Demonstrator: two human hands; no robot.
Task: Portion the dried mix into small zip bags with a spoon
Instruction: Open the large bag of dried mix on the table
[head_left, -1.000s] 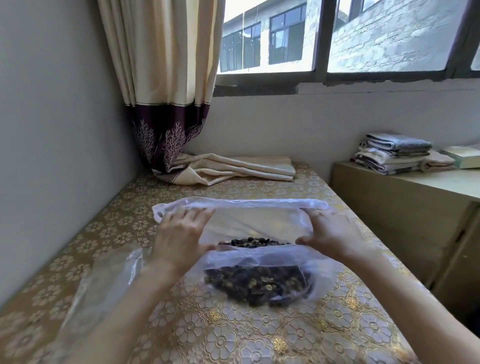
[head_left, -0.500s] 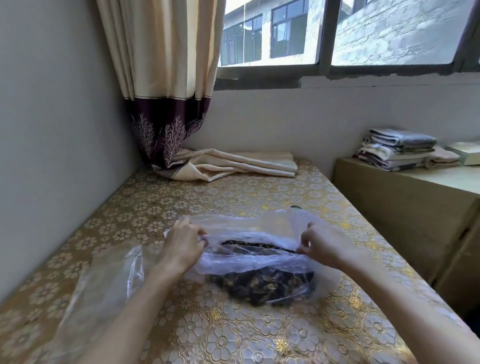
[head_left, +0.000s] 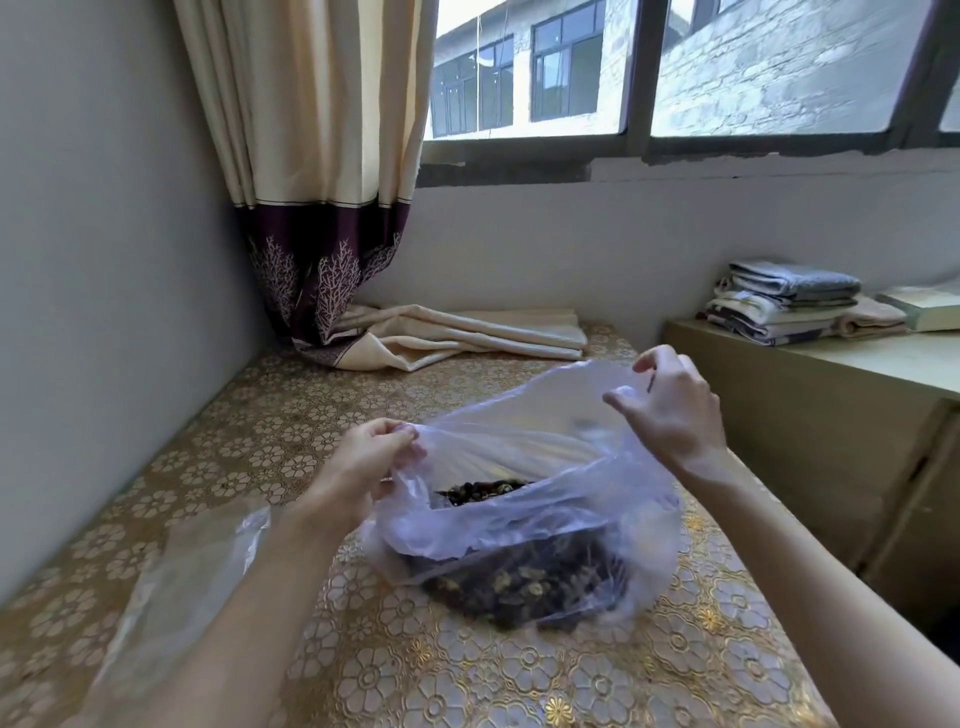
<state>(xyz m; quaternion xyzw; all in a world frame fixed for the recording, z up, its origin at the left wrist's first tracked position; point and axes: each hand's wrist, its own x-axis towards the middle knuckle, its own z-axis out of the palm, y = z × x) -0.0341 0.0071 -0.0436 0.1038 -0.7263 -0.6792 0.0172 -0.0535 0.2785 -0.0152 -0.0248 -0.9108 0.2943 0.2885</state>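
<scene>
1. A table (head_left: 291, 436) with a gold floral cloth stands in the corner under the window.
2. A clear plastic bag (head_left: 545, 525) with dark dried mix (head_left: 524, 587) sits on it.
3. Another clear plastic bag (head_left: 192, 561) lies flat at the left.
4. The curtain end (head_left: 457, 338) lies folded at the far edge.

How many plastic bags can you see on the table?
2. The big bag of dried mix sits mid-table, its mouth pinched by both hands; a flat clear bag lies left. More may be hidden.
</scene>
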